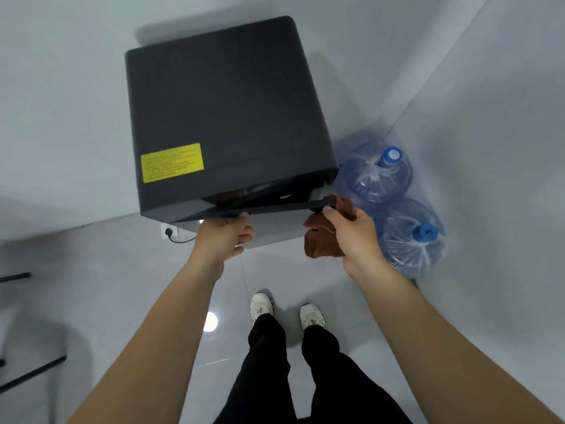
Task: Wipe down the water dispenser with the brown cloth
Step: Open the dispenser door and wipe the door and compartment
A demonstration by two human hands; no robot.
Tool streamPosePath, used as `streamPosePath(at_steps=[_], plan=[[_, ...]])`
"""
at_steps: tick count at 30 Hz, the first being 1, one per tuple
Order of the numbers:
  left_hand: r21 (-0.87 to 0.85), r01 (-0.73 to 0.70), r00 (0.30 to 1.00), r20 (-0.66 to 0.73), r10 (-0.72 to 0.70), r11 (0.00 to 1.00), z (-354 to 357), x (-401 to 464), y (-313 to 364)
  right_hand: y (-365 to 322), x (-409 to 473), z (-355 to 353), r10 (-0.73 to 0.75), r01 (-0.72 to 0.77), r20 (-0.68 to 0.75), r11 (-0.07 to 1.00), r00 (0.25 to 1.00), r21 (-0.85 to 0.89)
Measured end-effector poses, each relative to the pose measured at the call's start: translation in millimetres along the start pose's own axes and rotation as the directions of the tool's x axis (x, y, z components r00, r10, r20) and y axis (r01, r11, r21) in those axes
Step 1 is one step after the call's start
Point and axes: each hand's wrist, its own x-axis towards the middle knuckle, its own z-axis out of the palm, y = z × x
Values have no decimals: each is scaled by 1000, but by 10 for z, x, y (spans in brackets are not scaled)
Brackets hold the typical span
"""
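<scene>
Head view: right hand is gripping the soft, light brown cloth, bunched against the dispenser's front edge. Left hand is curling under the rigid, probably heavy water dispenser beside it, steadying it.

A single head-worn wide-angle camera is looking steeply down from above the person's own arms, facing forward toward a corner of white walls. The left hand and right hand are sitting near the middle of the frame, close enough that both forearms are filling the lower half. Just beyond the hands, the water dispenser is being seen from over its top. Below the hands, the view is reaching straight down to the floor and the person's shoes. Straight edges are bowing toward the borders.
</scene>
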Motion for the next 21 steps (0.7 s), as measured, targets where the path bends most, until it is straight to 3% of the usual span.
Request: streamPosePath(at_steps=[6,13,17,21], plan=[[-4,72,990,122,-71,997,-151,67,92,-63,122,211,43,-26,-91,984,995,174],[-9,46,975,217,-43,999,-273,71,104,-132,107,370,86,-39,-158,960,984,277],[35,30,960,279,-38,999,-280,27,65,-84,-69,399,94,-73,-50,944,994,323],[86,39,905,419,-72,995,-296,-106,141,-203,-504,400,181,-208,110,912,977,355]])
